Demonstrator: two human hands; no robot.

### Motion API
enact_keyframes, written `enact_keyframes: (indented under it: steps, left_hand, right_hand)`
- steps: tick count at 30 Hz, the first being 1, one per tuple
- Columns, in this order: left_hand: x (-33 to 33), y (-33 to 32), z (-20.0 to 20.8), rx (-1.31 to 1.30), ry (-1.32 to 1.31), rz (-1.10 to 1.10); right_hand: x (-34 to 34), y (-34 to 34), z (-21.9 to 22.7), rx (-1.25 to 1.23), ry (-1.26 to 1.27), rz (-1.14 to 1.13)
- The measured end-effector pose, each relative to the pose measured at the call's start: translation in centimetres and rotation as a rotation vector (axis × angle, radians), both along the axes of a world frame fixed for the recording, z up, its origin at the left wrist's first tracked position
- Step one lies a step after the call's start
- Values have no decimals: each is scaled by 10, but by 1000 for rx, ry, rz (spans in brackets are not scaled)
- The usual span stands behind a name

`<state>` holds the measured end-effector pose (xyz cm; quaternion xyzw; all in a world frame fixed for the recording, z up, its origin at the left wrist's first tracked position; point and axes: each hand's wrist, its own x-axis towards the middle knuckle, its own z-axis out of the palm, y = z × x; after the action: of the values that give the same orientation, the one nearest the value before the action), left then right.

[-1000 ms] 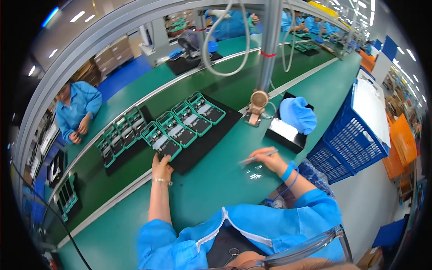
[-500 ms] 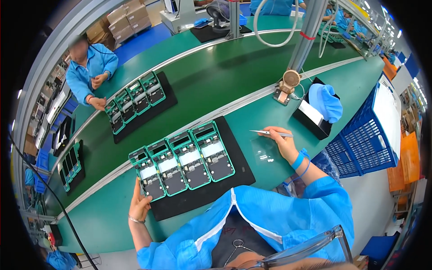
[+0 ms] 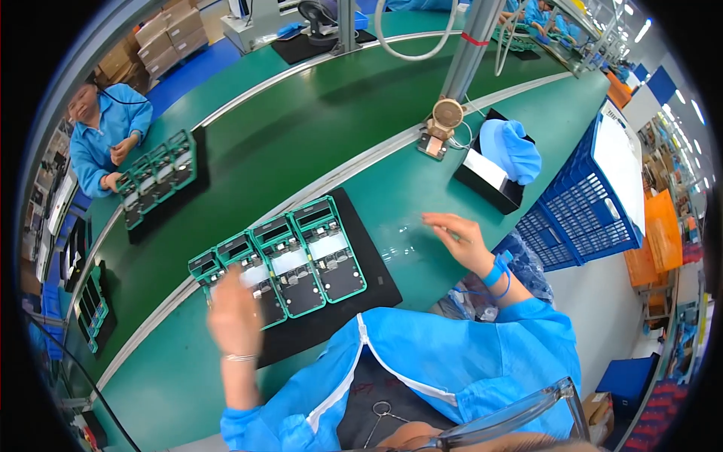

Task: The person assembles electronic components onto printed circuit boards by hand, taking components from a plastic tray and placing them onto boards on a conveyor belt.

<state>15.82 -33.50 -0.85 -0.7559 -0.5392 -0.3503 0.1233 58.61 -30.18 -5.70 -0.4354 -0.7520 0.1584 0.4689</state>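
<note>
Four-bay green-framed trays of black device housings (image 3: 340, 264) lie side by side on a black mat (image 3: 363, 239) in front of me. Pale white strips cross the middle of the housings. My left hand (image 3: 235, 313) is over the leftmost housings and partly hides them; motion blur hides its fingers. My right hand (image 3: 458, 239), with a blue wrist strap (image 3: 498, 270), hovers right of the mat, fingers stretched out and apart. No tweezers show in it. Beside its fingertips is a clear plastic sheet (image 3: 399, 248) on the green bench.
A green conveyor (image 3: 301, 143) runs beyond the rail. Across it, a person in blue (image 3: 113, 124) touches similar housings (image 3: 162, 177). To the right are a black box (image 3: 488, 181) with a blue cap (image 3: 510, 151), a brown metal fixture (image 3: 444, 120) and a blue crate (image 3: 576, 211).
My left hand has lifted from the left edge of the housings and moved over them. The tweezers seen in my right hand no longer show. The whole view has shifted.
</note>
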Motion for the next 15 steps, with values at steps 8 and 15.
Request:
enact_keyframes:
  steps: [8,15]
  left_hand:
    - [188,35,-55,-183,305,-799]
    - [188,48,-77,-172,424,-823]
  right_hand:
    - [5,-11,-10,99,-194,130]
    - [16,-19,-16,73,-201,137]
